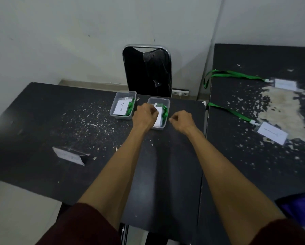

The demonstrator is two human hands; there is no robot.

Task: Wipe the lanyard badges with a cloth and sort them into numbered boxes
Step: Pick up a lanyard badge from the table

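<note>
Our left hand (pixel 144 116) pinches a badge (pixel 159 119), seemingly tucking it flat into the centre-frame box (pixel 163 101); our right hand (pixel 181 121) curls beside it, grasp unclear. At right, another badge (pixel 272 133) waits on the bench (pixel 236 170).

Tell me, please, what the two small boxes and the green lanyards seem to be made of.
The box marked 1 and the box beside it: probably clear plastic, slightly glossy; the walls look translucent and thin. The green lanyards: flat fabric tape, it seems, perhaps polyester, matte; they lie limp and curl in loops.
</note>
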